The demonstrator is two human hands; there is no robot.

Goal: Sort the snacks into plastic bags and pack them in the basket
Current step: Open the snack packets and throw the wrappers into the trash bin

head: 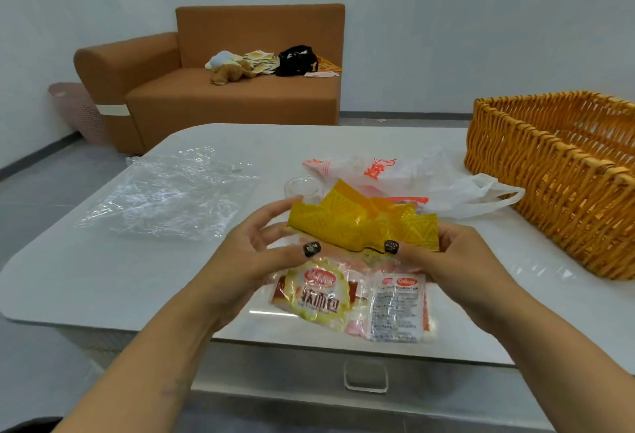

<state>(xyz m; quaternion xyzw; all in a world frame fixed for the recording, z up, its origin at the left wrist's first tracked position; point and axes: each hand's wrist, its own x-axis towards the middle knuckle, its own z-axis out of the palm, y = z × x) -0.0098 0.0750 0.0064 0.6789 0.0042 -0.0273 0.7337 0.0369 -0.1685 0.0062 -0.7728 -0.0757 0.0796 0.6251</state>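
Both hands hold yellow patterned snack packets [360, 223] above the near middle of the white table [103, 278]. My right hand [446, 257] grips their right end, thumb on top. My left hand [264, 247] holds the left end with thumb and fingertips. Below the hands lie clear-wrapped bread packets with red and yellow print [354, 298]. A white plastic bag with red print [412, 175] lies behind the packets. A crumpled clear plastic bag [165, 199] lies at the left. The woven orange basket [556, 171] stands at the right.
A small clear plastic cup [304, 188] stands just behind my left hand. Beyond the table is a brown sofa [223, 89] with a soft toy, papers and a black bag, and a pink bin [79, 109] beside it. A drawer handle [366, 377] shows under the table's front edge.
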